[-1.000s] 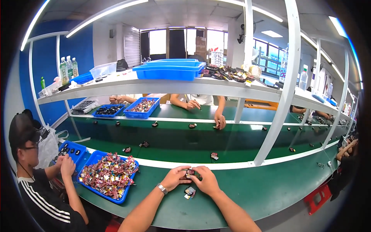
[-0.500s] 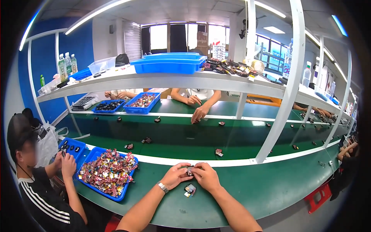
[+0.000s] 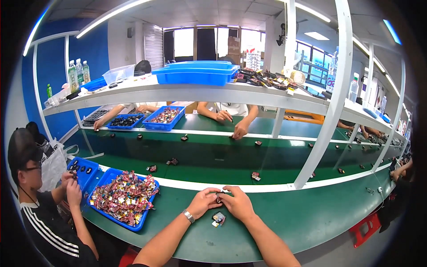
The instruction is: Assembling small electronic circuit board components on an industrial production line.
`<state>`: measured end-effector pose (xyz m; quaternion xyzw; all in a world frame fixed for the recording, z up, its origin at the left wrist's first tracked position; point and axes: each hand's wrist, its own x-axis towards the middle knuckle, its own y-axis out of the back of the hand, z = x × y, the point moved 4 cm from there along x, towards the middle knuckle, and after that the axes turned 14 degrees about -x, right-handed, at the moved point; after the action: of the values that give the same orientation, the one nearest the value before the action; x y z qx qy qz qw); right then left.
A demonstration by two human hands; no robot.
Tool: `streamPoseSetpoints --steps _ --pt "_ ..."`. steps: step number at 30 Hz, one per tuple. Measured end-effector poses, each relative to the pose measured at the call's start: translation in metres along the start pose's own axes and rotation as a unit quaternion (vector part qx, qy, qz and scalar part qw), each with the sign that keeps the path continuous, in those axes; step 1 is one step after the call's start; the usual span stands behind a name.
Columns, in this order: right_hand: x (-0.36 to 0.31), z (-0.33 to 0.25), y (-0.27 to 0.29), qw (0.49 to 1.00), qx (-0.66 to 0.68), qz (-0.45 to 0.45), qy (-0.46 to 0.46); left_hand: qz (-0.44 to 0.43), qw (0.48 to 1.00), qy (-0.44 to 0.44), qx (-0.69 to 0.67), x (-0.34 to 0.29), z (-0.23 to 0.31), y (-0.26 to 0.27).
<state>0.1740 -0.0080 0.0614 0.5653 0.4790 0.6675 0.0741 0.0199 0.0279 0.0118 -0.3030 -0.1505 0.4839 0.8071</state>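
Note:
Over the green worktop, my left hand and my right hand meet, fingers curled around a small dark piece. It looks like a little electronic part with reddish wrapping, but the fingers cover most of it. A silver watch band circles my left wrist. Just below the hands, on the worktop, lies a small electronic assembly with a clear-grey face, dark wires and a yellow-white tab. To the left of my hands, a blue tray is heaped with small red, white and yellow wrapped parts.
Beyond a white rail runs a dark green conveyor belt with scattered small parts. A white shelf post rises at the right. A co-worker sits at left beside a smaller blue tray; others work across the belt. A red stool stands at lower right.
Parts on the belt have drifted slightly right. My right fingers have shifted a little around the piece. Across the belt, one person's hand moved right; another's arm now reaches toward the belt at far left.

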Motion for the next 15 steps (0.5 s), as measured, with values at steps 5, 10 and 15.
streamPoseSetpoints --steps 5,10,15 --pt "-0.003 0.007 -0.004 0.996 0.070 -0.048 -0.032 -0.004 1.000 -0.003 0.020 0.001 -0.002 0.000" --pt "-0.004 0.013 -0.005 0.996 0.065 -0.061 -0.018 -0.020 0.999 -0.003 0.034 0.006 -0.007 0.005" --pt "-0.007 0.014 -0.009 0.987 0.124 -0.071 -0.076 -0.054 0.998 0.009 0.015 0.003 -0.002 0.001"
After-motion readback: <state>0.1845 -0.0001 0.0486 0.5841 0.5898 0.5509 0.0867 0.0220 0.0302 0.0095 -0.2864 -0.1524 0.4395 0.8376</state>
